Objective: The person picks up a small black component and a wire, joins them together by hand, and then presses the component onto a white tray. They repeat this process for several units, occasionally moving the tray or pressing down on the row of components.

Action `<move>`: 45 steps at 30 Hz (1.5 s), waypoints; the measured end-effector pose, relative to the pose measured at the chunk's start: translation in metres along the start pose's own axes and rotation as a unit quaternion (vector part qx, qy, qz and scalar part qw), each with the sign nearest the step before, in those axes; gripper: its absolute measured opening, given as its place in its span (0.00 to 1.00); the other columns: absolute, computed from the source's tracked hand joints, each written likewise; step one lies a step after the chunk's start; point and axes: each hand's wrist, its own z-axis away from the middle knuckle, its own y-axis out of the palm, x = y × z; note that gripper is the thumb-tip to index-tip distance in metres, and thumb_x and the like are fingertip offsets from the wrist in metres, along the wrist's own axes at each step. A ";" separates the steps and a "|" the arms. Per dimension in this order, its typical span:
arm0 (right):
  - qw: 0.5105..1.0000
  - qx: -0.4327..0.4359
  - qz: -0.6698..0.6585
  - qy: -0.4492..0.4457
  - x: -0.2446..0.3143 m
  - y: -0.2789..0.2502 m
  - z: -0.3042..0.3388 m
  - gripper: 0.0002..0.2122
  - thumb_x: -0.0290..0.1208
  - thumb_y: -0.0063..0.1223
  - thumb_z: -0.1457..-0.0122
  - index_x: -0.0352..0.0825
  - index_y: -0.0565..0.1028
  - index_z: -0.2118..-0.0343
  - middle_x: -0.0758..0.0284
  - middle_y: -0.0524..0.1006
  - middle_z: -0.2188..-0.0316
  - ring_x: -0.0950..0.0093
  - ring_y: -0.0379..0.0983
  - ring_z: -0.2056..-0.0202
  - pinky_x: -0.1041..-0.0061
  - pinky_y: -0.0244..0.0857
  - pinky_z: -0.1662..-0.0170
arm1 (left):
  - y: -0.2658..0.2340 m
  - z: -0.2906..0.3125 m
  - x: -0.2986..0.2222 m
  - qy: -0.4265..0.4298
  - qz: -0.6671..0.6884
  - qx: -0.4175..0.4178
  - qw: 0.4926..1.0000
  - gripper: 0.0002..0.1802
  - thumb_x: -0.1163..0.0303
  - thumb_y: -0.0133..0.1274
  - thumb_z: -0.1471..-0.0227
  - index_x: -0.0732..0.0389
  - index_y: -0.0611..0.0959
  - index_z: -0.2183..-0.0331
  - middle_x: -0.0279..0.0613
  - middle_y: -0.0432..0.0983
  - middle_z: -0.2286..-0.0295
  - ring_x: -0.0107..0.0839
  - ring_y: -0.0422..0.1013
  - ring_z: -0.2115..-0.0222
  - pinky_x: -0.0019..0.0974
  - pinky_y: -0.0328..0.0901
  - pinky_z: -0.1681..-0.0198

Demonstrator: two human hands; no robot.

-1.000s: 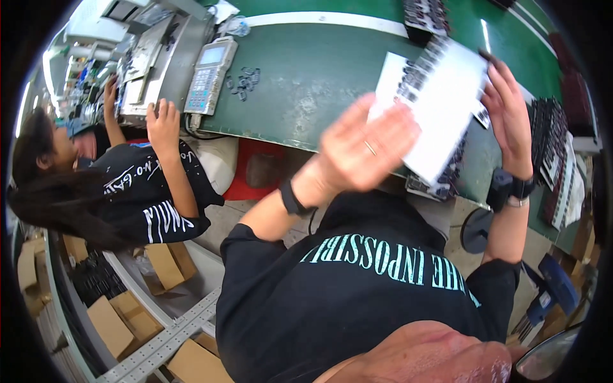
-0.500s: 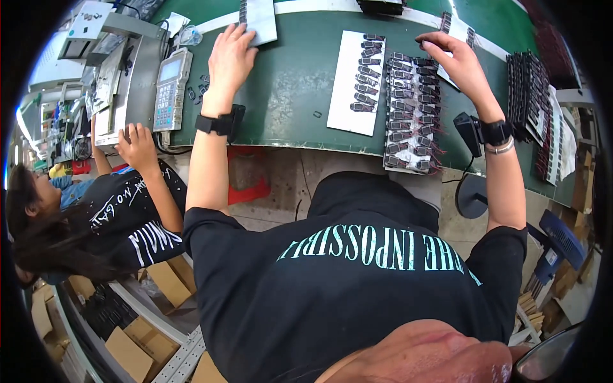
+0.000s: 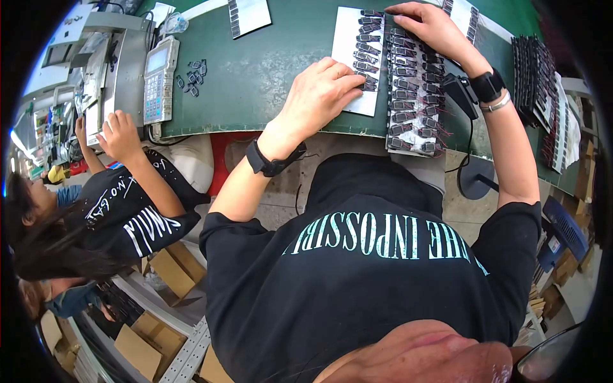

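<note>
Two open, empty hands, left (image 3: 317,96) on one white sheet (image 3: 355,38), right (image 3: 429,27) on component tray (image 3: 414,96).

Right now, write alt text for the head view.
A person's left hand presses a white card of small dark parts on a green table, while the right hand rests on a tray of parts.
</note>
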 end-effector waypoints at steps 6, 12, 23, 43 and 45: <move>0.997 -0.006 -0.033 0.075 0.016 -0.016 0.016 0.16 0.33 0.52 0.39 0.30 0.77 0.52 0.55 0.82 0.62 0.65 0.79 0.61 0.71 0.70 0.55 | 0.006 0.000 -0.007 0.016 0.000 -0.020 1.000 0.12 0.71 0.64 0.55 0.58 0.86 0.63 0.34 0.78 0.70 0.35 0.73 0.66 0.36 0.71 0.61; 0.998 -0.065 0.017 0.013 -0.018 -0.044 0.056 0.13 0.32 0.51 0.35 0.33 0.78 0.52 0.65 0.81 0.59 0.75 0.76 0.59 0.78 0.66 0.53 | 0.012 0.002 -0.017 -0.026 -0.005 0.004 1.000 0.18 0.70 0.64 0.54 0.57 0.83 0.58 0.38 0.78 0.64 0.38 0.72 0.60 0.38 0.70 0.57; 0.999 -0.050 -0.019 0.005 -0.035 -0.035 0.078 0.12 0.27 0.52 0.36 0.29 0.78 0.52 0.62 0.80 0.58 0.74 0.74 0.55 0.77 0.64 0.49 | 0.033 0.015 -0.034 -0.117 -0.067 0.025 0.991 0.43 0.49 0.56 0.46 0.63 0.63 0.38 0.53 0.59 0.38 0.46 0.52 0.35 0.58 0.37 0.32; 0.989 -0.005 -0.104 0.105 -0.044 -0.033 0.082 0.12 0.30 0.54 0.36 0.26 0.77 0.56 0.72 0.78 0.66 0.85 0.69 0.65 0.84 0.64 0.59 | -0.122 0.052 -0.025 -0.012 -0.686 0.149 0.713 0.20 0.66 0.49 0.42 0.54 0.73 0.47 0.42 0.72 0.53 0.35 0.70 0.54 0.54 0.66 0.45; 0.989 -0.016 -0.112 0.097 -0.042 -0.033 0.078 0.12 0.31 0.53 0.35 0.27 0.77 0.56 0.73 0.77 0.65 0.85 0.69 0.65 0.84 0.63 0.58 | -0.106 0.029 -0.039 0.152 -0.770 0.201 0.587 0.19 0.68 0.48 0.43 0.50 0.74 0.49 0.37 0.75 0.57 0.28 0.72 0.59 0.53 0.69 0.47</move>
